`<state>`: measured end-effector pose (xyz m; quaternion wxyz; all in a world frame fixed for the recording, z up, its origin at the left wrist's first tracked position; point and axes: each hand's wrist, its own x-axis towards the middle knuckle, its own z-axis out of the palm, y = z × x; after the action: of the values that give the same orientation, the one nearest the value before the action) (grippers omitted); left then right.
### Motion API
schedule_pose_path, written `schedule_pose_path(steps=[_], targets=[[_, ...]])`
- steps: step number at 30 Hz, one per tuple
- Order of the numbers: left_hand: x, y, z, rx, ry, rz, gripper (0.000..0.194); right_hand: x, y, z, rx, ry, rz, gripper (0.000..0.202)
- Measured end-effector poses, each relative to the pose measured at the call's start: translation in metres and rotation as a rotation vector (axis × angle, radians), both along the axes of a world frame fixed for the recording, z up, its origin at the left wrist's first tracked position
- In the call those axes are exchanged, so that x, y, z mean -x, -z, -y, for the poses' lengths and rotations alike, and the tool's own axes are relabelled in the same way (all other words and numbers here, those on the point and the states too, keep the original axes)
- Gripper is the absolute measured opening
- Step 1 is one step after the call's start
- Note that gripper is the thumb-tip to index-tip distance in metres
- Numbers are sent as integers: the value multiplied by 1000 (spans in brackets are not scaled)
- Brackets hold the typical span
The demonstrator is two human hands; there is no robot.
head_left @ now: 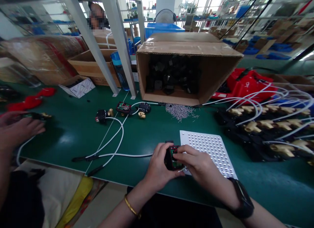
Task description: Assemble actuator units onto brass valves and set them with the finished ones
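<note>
Near the front edge of the green table, my left hand (pixel 158 167) is wrapped round a small black housing (pixel 168 159) with a green circuit board and red parts inside. The fingertips of my right hand (pixel 193 162) are pressed together at the board, and whatever they pinch is too small to make out. A white cable (pixel 132 155) runs left from the housing. Beside my right hand lies a white sheet (pixel 206 144) with rows of round silver pieces. Further back are an open unit with a board (pixel 124 107) and black units with brass fittings (pixel 104 115).
A cardboard box (pixel 218 49) of black parts stands at the back, with a pile of small pins (pixel 181 112) before it. Brass-fitted units (pixel 255 126) fill the right. Another person's hands (pixel 22 128) work at the left. Metal posts (pixel 122 41) rise behind.
</note>
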<state>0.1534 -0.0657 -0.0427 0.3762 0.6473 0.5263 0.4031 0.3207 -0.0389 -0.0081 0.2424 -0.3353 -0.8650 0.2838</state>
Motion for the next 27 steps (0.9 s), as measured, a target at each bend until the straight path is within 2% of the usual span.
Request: schedule_pose_path(steps=[3, 6, 11, 19, 21, 27], targets=[[1, -2, 0, -12, 29, 8, 72, 0, -2, 5, -41, 22, 122, 47], [1, -1, 0, -12, 42, 0, 72, 1, -1, 7, -67, 38, 153, 38], [0, 5, 1, -36, 23, -12, 73, 1, 9, 4, -78, 71, 90, 36], [-2, 3, -1, -12, 9, -29, 73, 3, 15, 3, -46, 236, -104, 13], [-2, 2, -1, -11, 6, -30, 72, 3, 11, 2, -35, 199, -55, 15], [-2, -1, 0, -13, 23, -18, 71, -4, -3, -1, -75, -24, 171, 25]])
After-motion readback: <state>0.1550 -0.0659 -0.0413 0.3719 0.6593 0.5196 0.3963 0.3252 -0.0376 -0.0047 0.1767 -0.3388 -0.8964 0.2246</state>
